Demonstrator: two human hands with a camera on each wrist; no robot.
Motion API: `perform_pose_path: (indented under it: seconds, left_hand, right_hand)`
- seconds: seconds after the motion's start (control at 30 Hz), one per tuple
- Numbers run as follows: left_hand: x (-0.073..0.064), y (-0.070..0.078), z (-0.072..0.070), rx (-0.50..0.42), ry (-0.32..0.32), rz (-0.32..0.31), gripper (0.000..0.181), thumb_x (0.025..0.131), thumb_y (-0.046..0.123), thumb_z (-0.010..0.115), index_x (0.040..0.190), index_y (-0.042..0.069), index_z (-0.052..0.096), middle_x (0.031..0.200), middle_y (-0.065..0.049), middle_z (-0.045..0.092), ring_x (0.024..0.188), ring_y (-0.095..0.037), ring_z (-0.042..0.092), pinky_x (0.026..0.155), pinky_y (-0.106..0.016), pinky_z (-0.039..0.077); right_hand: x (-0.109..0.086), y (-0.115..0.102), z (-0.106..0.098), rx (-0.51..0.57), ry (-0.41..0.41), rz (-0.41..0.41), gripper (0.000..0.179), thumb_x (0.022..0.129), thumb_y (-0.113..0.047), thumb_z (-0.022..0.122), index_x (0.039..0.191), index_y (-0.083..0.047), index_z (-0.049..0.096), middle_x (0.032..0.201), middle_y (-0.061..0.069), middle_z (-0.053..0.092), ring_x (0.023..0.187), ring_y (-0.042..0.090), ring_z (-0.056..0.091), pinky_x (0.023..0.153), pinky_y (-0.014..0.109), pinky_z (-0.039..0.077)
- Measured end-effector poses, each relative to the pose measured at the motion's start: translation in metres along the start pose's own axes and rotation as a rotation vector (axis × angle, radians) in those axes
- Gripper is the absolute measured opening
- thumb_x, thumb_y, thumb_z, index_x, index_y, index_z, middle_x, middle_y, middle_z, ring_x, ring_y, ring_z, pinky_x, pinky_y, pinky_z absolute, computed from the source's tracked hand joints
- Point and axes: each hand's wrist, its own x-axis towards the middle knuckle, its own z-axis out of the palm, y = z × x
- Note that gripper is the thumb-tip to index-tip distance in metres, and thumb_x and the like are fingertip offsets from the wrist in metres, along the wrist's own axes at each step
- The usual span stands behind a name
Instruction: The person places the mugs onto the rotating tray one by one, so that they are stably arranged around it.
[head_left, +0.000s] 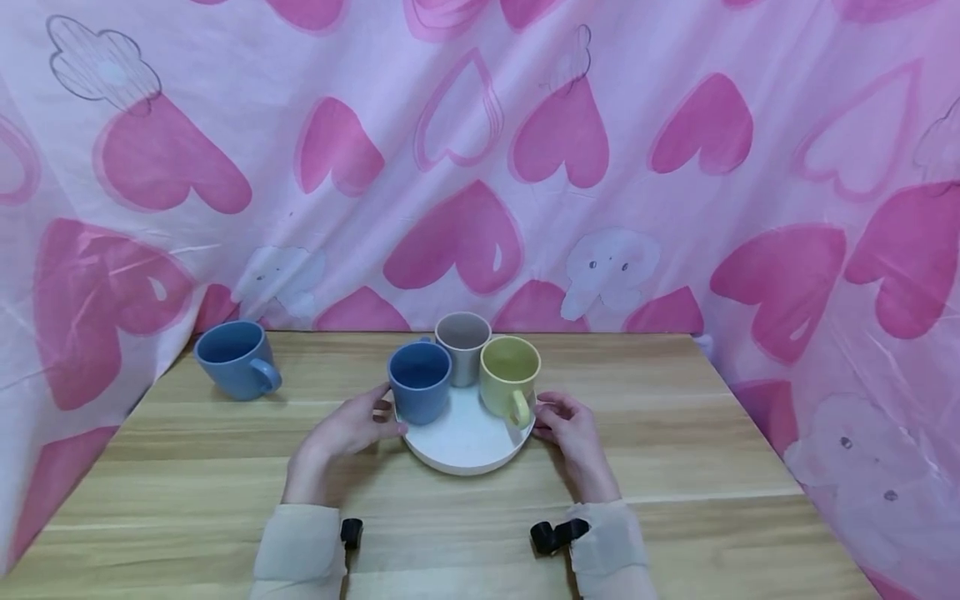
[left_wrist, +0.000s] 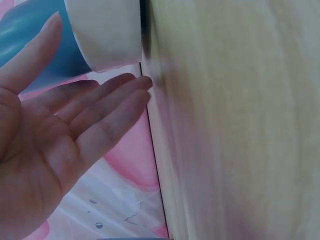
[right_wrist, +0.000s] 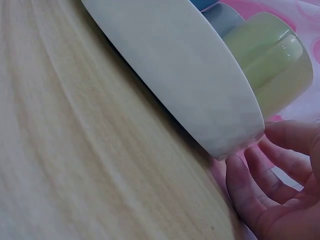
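Note:
A round white tray with a raised side wall stands on the wooden table. On it are a blue mug, a grey mug behind, and a yellow-green mug whose handle faces front. My left hand is at the tray's left side beside the blue mug. In the left wrist view its fingers extend fairly straight by the tray wall, with the thumb apart from them. My right hand holds the tray's right edge, thumb at the rim and curled fingertips low on the wall.
A second blue mug stands at the table's back left, its handle turned to the right. Behind the wooden table hangs a pink cloth with a heart pattern. Black wrist devices sit by both sleeves.

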Motion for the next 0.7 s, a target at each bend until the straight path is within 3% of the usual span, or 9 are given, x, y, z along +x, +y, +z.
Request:
perform_pose_path:
  seconds: [0.2, 0.33, 0.47, 0.7]
  left_hand:
    - [-0.006, 0.000, -0.009, -0.003, 0.023, -0.040, 0.084, 0.091, 0.034, 0.070, 0.155, 0.004, 0.023, 0.146, -0.027, 0.040, 0.131, -0.044, 0.041, 0.101, -0.058, 0.040]
    - [-0.014, -0.005, -0.015, -0.027, 0.071, -0.046, 0.079, 0.094, 0.040, 0.064, 0.153, 0.004, 0.027, 0.148, -0.025, 0.039, 0.129, -0.043, 0.044, 0.098, -0.054, 0.045]
    - [-0.023, -0.011, -0.022, -0.067, 0.215, -0.009, 0.067, 0.099, 0.039, 0.057, 0.150, 0.002, 0.035, 0.144, -0.025, 0.043, 0.124, -0.040, 0.051, 0.094, -0.048, 0.050]
    - [-0.037, -0.016, -0.038, -0.058, 0.554, 0.029, 0.053, 0.101, 0.033, 0.054, 0.138, -0.005, 0.049, 0.132, -0.028, 0.054, 0.117, -0.041, 0.056, 0.094, -0.051, 0.048]
  right_hand:
    - [0.001, -0.002, 0.000, 0.003, 0.002, 0.018, 0.029, 0.090, 0.005, 0.064, 0.118, 0.009, 0.059, 0.090, 0.009, 0.064, 0.073, 0.017, 0.065, 0.070, 0.031, 0.058]
    - [0.000, 0.001, -0.002, 0.007, 0.008, 0.022, 0.029, 0.090, 0.005, 0.064, 0.118, 0.009, 0.059, 0.091, 0.009, 0.065, 0.074, 0.016, 0.065, 0.070, 0.031, 0.058]
    - [0.000, 0.002, -0.002, 0.008, -0.001, 0.024, 0.029, 0.090, 0.004, 0.065, 0.118, 0.009, 0.059, 0.091, 0.009, 0.065, 0.075, 0.016, 0.066, 0.071, 0.031, 0.058]
    - [0.001, 0.001, -0.002, 0.005, 0.000, 0.023, 0.031, 0.090, 0.005, 0.063, 0.121, 0.010, 0.058, 0.089, 0.008, 0.066, 0.071, 0.017, 0.066, 0.071, 0.032, 0.058]
